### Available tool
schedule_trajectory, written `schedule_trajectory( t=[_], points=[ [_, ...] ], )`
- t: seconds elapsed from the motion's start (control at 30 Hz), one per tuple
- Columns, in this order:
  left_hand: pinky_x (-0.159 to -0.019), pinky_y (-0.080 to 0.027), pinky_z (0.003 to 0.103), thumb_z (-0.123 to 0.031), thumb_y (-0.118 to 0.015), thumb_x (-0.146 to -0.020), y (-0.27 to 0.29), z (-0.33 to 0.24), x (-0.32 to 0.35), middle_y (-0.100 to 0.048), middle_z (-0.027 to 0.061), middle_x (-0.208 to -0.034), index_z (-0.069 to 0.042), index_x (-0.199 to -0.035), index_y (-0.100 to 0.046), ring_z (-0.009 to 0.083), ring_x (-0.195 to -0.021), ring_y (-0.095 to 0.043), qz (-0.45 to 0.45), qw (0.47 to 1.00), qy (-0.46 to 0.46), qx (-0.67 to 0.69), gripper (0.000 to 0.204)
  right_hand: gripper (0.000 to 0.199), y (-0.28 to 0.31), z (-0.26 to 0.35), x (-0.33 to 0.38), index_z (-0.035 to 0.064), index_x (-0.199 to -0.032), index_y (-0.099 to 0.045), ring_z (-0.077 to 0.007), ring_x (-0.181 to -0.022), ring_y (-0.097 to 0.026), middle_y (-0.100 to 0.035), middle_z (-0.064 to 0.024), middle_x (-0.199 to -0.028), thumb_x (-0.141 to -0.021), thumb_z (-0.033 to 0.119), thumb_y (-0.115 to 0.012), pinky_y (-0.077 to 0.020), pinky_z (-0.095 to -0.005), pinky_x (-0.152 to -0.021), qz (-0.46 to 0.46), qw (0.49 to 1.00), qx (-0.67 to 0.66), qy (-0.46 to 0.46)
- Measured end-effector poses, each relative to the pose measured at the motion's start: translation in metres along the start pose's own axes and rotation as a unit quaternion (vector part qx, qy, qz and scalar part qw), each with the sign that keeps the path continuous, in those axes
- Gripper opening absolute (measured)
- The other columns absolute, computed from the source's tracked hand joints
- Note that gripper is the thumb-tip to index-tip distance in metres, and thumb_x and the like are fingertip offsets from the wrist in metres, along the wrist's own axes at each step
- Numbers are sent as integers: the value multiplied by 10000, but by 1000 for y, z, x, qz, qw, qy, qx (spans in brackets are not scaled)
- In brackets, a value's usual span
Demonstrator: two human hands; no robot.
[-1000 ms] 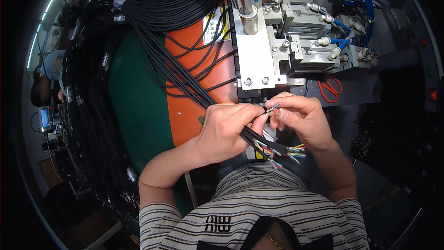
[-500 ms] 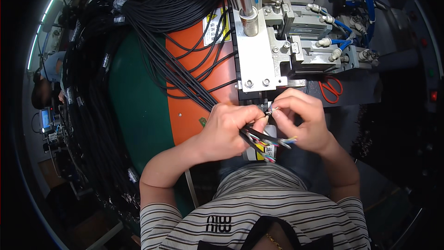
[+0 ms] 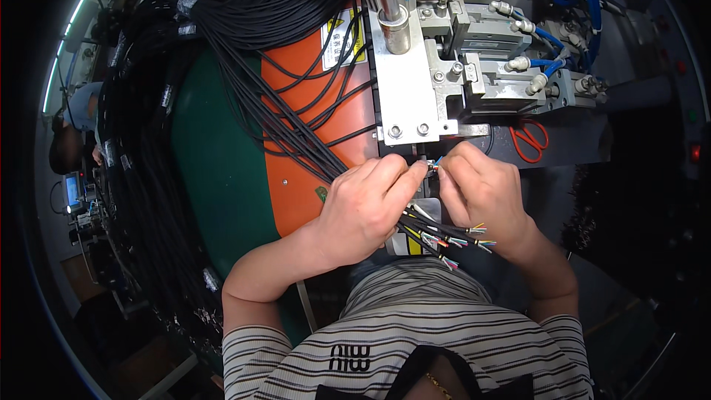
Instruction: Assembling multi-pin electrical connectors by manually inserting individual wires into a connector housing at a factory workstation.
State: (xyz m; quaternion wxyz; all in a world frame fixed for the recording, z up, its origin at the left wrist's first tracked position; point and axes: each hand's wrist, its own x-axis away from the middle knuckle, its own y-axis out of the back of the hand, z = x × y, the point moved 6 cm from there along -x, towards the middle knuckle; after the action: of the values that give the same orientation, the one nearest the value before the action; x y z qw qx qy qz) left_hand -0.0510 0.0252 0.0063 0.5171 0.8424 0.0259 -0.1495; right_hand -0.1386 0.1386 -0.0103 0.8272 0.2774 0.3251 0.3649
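Note:
Several black cables [image 3: 296, 137] run down from the upper left into my left hand [image 3: 366, 211], which is closed around them. Their stripped ends [image 3: 444, 238], with thin coloured wires fanned out, stick out to the right below that hand. Between its thumb and forefinger, one cable's end is pinched just under the machine's metal plate [image 3: 407, 96]. My right hand [image 3: 481, 189] is closed too, its fingertips on the thin wires [image 3: 432, 166] of that end. The fingers partly hide the wires, so their exact arrangement is unclear.
Pneumatic cylinders [image 3: 496, 85] with blue air hoses [image 3: 589, 0] stand at the upper right. Red-handled scissors [image 3: 529, 141] lie beside them. A large coil of black cable [image 3: 274, 0] rests on the orange and green table [image 3: 215, 148]. Another person [image 3: 74, 130] is at far left.
Both hands have moved slightly up toward the metal plate. My right fingers have curled in closer. The loose stripped ends below my left hand have shifted right and spread apart.

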Motion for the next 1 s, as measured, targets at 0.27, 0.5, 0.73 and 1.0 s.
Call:
schedule_trajectory(
  t=[0.27,0.5,0.73,1.0],
  points=[
    [-555,-449,324,-172,-724,-647,-1,-4,-3,-488,66,-803,-16,-1170,-646,219,-664,-541,35,998,-45,-29,551,68,-1,3,-1,0,-849,-640,-264,-555,-599,-605,-93,-778,-791,3,-676,-464,-344,-493,-26,999,30,17],
    [-559,-446,324,-174,-705,-659,-1,-3,-1,-475,61,-797,-18,-1186,-648,213,-683,-534,36,998,-47,-13,552,76,-1,3,4,3,-859,-647,-258,-574,-609,-610,-90,-791,-789,-4,-675,-471,-339,-509,-27,999,17,7],
    [-561,-450,316,-105,-643,-702,-2,-13,-6,-476,62,-807,17,-1173,-641,206,-687,-525,49,996,-49,-60,487,76,0,6,1,12,-855,-648,-251,-578,-615,-611,-84,-792,-785,15,-676,-469,-334,-506,-30,998,52,11],
    [-568,-453,307,-70,-611,-720,0,-21,-10,-472,69,-818,46,-1161,-634,201,-708,-523,61,991,-50,-108,456,84,-1,3,-2,4,-864,-652,-263,-570,-615,-608,-86,-780,-787,30,-668,-470,-340,-494,8,998,62,-1]
  ],
)
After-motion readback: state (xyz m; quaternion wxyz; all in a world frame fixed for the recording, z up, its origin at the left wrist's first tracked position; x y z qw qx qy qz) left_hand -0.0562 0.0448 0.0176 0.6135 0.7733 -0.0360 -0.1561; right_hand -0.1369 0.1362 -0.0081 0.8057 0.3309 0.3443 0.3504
